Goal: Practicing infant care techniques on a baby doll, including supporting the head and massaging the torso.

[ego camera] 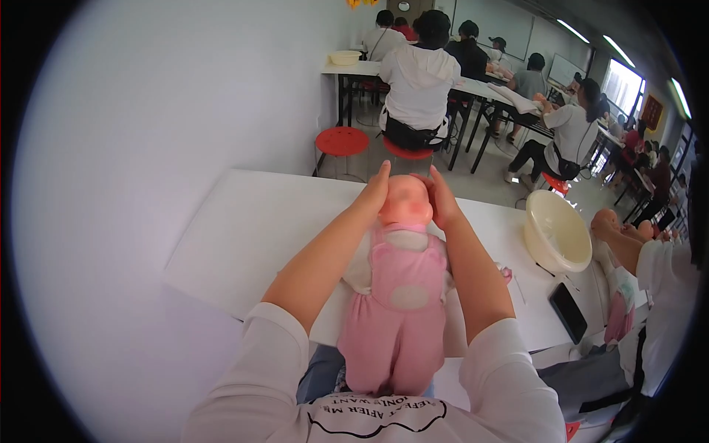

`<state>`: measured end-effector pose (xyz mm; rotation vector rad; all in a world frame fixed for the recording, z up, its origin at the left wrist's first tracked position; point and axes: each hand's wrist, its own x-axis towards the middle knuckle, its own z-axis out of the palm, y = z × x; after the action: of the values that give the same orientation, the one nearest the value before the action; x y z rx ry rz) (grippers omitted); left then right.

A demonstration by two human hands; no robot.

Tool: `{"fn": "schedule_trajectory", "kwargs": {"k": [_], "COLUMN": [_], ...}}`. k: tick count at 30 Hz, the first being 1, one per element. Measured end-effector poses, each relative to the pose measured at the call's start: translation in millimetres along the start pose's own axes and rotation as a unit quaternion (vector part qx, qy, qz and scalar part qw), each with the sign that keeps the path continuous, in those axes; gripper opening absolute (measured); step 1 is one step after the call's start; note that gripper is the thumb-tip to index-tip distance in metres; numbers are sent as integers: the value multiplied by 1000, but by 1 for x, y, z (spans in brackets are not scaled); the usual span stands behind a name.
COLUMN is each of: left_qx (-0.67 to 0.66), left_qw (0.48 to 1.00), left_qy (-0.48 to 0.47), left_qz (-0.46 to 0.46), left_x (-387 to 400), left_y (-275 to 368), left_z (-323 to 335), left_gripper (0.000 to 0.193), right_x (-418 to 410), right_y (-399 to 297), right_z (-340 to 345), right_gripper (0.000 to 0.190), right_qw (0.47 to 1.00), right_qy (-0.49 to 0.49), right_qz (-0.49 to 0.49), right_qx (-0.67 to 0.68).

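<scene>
A baby doll [405, 205] in pink overalls [407, 277] and a white long-sleeved top lies on its back on a white table [266, 221]. Its head points away from me and its legs reach the near edge, by my lap. My left hand [379, 189] rests against the left side of the doll's head, thumb up. On the other side, my right hand [440, 196] cups the head. The fingers of both hands are partly hidden beside and behind it.
At the right are a cream plastic basin [556, 232], a black smartphone [568, 313] and a co-worker's arm [626, 246] at another doll. A wall [138, 138] stands at the left. Beyond the table are a red stool [342, 141] and several seated people.
</scene>
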<state>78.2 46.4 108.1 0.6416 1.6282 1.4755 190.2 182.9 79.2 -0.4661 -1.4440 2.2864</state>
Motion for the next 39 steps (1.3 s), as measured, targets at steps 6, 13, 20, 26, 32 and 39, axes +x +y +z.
{"fn": "schedule_trajectory", "kwargs": {"k": [6, 13, 20, 26, 32, 39], "left_qx": [-164, -150, -217, -190, -101, -37], "left_qw": [986, 988, 969, 968, 982, 988], "left_qy": [36, -37, -88, -118, -70, -65], "left_qz": [8, 24, 79, 118, 143, 134], "left_x": [52, 69, 45, 41, 40, 37], "left_y": [-24, -34, -27, -25, -19, -20], "left_z": [-4, 1, 9, 3, 10, 6], "left_gripper": [88, 88, 64, 45, 51, 44], "right_x": [-25, -12, -16, -18, -12, -14], "right_y": [-15, -7, -4, -7, 0, 1], "right_z": [22, 9, 10, 17, 4, 6], "right_gripper": [57, 48, 56, 52, 38, 41], "right_qw": [968, 983, 980, 979, 980, 985], "right_qy": [97, 116, 84, 91, 116, 119], "right_qz": [-31, -12, -58, -53, -69, -66], "right_qx": [-230, -140, -168, -172, -147, -106]}}
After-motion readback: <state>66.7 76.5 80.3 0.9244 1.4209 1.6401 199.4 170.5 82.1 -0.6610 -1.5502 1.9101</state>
